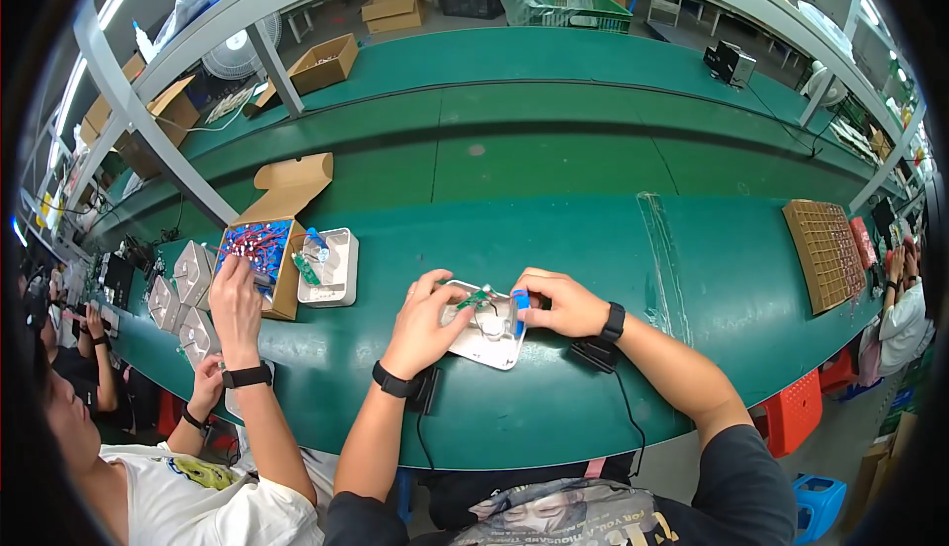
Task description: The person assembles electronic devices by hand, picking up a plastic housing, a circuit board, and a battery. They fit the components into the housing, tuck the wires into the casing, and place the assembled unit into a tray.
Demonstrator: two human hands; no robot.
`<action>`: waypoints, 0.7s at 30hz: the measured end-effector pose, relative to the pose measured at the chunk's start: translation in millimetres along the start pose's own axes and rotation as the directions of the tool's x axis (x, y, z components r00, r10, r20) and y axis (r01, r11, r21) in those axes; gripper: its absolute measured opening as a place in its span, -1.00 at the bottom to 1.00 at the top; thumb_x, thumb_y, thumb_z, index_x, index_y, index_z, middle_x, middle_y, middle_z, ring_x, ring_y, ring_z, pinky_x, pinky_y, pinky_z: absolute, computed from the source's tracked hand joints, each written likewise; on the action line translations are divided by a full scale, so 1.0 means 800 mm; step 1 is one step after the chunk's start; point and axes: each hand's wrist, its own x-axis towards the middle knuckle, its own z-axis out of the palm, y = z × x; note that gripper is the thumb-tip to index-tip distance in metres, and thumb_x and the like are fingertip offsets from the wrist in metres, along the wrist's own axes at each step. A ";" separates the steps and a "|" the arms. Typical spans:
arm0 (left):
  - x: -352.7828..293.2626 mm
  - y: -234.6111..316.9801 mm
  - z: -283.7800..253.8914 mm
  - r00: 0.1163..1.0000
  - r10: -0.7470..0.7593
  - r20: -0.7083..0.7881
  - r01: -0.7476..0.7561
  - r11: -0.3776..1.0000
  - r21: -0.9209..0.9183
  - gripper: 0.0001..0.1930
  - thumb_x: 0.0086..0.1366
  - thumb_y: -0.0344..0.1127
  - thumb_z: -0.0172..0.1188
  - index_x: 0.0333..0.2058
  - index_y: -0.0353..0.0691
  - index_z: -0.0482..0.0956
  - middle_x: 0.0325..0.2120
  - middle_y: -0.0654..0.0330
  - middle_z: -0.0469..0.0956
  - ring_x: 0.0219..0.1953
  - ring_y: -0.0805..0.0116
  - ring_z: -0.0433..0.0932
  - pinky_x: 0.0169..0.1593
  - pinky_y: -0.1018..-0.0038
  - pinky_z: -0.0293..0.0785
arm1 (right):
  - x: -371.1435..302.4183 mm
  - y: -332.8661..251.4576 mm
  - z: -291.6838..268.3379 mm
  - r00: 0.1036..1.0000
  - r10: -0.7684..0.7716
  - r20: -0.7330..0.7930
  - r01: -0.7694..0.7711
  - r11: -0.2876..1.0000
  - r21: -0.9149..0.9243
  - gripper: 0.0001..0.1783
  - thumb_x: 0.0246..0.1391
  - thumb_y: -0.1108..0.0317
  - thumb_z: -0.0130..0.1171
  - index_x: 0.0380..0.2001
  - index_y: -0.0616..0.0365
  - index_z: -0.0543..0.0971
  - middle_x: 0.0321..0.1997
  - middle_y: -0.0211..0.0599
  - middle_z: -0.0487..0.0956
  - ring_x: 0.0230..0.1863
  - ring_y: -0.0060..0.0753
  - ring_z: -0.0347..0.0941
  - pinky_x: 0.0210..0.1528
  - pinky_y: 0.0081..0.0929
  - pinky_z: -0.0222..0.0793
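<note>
In front of me a white plastic housing (489,351) lies tilted on the green table, its hollow side up. My left hand (427,324) grips its left edge, with the thumb reaching inside near a small green circuit board (474,299). At the right edge my right hand (561,304) pinches a blue cylindrical battery (521,311) between thumb and fingers. Thin wires run inside the housing, partly hidden by my fingers. Another white housing (341,294) with a green board and a blue battery stands to the left, untouched by me.
A co-worker's hand (235,309) reaches into a cardboard box (287,294) of blue batteries with red wires. Several white housings (193,274) stand beyond it. A compartmented cardboard tray (820,254) lies at far right. Clear tape (660,259) crosses the table (573,240). Dark devices with cables (595,353) sit by my wrists.
</note>
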 end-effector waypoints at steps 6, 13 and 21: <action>0.001 0.007 0.012 0.991 -0.134 0.030 0.135 0.902 -0.409 -0.84 0.37 -0.29 0.35 -0.20 -0.25 0.65 0.13 0.05 0.55 0.04 0.13 0.60 0.15 0.28 0.48 | 0.006 0.010 -0.013 0.983 0.185 -0.019 -0.157 0.878 0.452 -0.73 0.33 0.22 0.24 -0.08 0.20 0.62 -0.11 -0.24 0.64 -0.07 -0.42 0.55 -0.04 -0.41 0.47; 0.003 0.009 0.017 0.991 -0.135 0.022 0.130 0.889 -0.439 -0.87 0.42 -0.32 0.30 -0.26 -0.26 0.62 0.11 0.06 0.56 0.08 0.16 0.58 0.13 0.30 0.49 | 0.009 0.019 -0.021 0.984 0.049 -0.174 -0.103 0.942 -0.318 -0.76 0.30 0.28 0.26 -0.07 0.18 0.62 -0.02 -0.12 0.66 0.05 -0.12 0.59 0.14 -0.27 0.49; 0.005 -0.004 0.052 1.000 0.027 -0.001 -0.023 0.836 -0.548 -0.82 0.49 -0.25 0.23 -0.19 -0.23 0.69 0.18 0.02 0.50 0.17 0.08 0.51 0.20 0.21 0.50 | -0.008 -0.027 -0.017 0.918 -0.389 -0.078 0.272 0.759 -0.592 -0.71 -0.07 0.50 0.46 -0.23 0.14 0.63 0.06 -0.15 0.66 0.17 0.01 0.56 0.25 -0.10 0.42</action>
